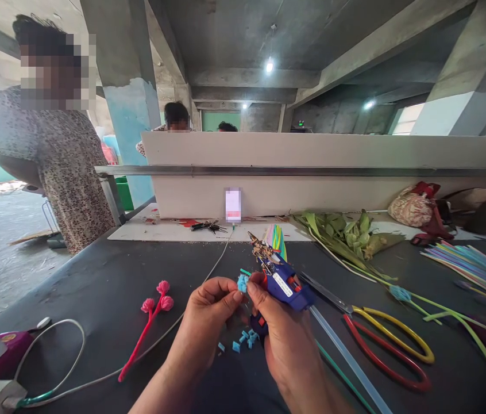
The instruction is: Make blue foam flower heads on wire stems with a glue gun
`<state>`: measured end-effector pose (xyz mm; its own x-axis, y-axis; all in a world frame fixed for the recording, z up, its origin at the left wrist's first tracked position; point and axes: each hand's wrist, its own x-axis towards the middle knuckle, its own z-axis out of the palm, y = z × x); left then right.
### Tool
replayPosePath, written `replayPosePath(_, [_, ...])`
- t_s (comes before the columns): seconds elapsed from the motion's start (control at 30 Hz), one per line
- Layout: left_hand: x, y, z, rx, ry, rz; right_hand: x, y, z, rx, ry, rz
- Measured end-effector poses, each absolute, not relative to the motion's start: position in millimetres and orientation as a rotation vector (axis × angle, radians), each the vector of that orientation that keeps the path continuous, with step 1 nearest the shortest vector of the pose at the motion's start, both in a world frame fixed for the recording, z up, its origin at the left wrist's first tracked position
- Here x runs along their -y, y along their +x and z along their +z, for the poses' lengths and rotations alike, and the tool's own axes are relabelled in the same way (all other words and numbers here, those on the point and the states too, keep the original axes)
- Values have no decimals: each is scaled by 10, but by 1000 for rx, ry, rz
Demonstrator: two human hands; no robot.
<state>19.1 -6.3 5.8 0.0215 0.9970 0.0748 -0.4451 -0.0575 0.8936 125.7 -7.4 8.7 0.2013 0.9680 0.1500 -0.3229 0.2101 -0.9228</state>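
Note:
Near the middle of the view, a small light-blue fuzzy piece [243, 282] is pinched between the fingertips of my left hand [212, 313] and my right hand [284, 322]. A blue glue gun [288, 284] lies at my right hand, its tip crusted with brown residue and a clear glue stick [350, 362] sticking out behind. Part of its handle is hidden behind my right hand, so whether that hand also grips it is unclear. Several cut blue bits [249, 338] lie on the dark table [148, 259] below my hands.
Scissors [381, 333] with red and yellow handles lie right. Left are a pink flower stem [142, 339] and a cable [157, 343]. Green leaves [350, 236], pastel stems [475, 270] and a phone [233, 205] are farther back. A person [62, 138] stands left, beyond the table.

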Motion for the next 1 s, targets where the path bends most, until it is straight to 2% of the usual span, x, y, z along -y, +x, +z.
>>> replayPosePath(0.53, [79,182,27,-686,874,1336,64,1233,67,801,-787,1257])
replayPosePath(1.0, [75,149,10,-618,820,1297,109,1281,174,879,-688,1208])
